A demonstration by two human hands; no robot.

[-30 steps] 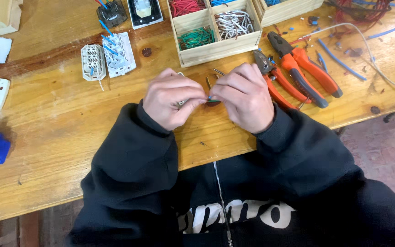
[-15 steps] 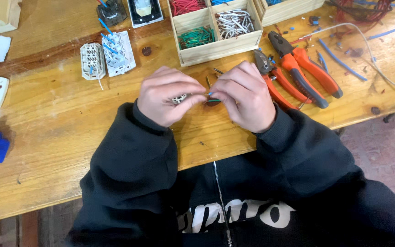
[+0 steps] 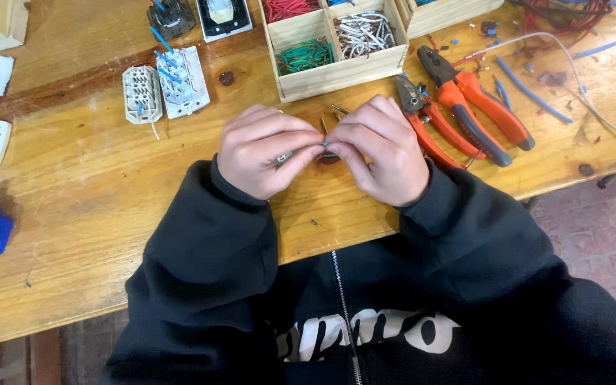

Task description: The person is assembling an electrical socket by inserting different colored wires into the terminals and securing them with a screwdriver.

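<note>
at a wooden workbench [image 3: 73,214], the left hand [image 3: 262,153] pinches a small grey connector [image 3: 284,156] while the right hand [image 3: 383,150] pinches a green wire [image 3: 329,154] at it; a firm grip and straight feed seem wise. orange pliers [image 3: 465,107] lie right.

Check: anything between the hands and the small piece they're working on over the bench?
Nothing visible. The left hand and right hand already pinch the small grey piece and green wire between their fingertips. The pliers lie off to the right, apart.
</note>
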